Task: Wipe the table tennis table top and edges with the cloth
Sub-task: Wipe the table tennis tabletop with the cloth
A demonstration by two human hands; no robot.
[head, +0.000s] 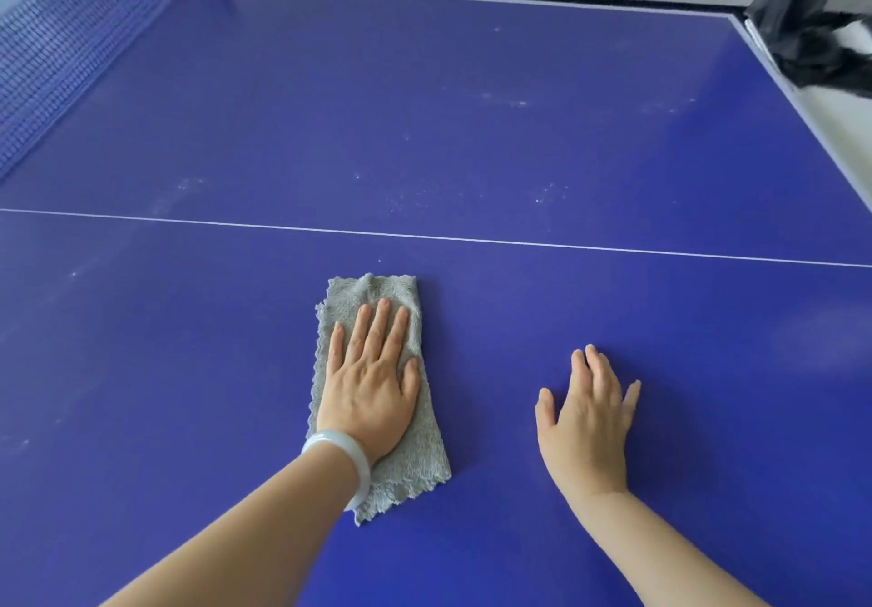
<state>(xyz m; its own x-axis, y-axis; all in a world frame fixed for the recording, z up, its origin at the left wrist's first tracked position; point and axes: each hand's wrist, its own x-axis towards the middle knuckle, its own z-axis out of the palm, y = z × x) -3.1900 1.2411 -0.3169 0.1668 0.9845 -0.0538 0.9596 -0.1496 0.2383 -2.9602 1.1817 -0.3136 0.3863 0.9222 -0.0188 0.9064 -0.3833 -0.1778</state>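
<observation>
Cloth (420,458) on table (472,134), my left hand (368,385) flat on it, hiding its middle, right hand (585,422) splayed flat nearby, net (71,40) cropped far left.

Left hand (370,387) flat on grey cloth (415,460), blue table (472,134).

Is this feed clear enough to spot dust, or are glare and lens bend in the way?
Head view: sharp up close; dust specks show beyond the centre line; soft even light, faint sheen on the table top at right, weak shadows by the left hand on the cloth and the right hand; wide-angle bend bows the edges; the net looks slightly soft.
</observation>
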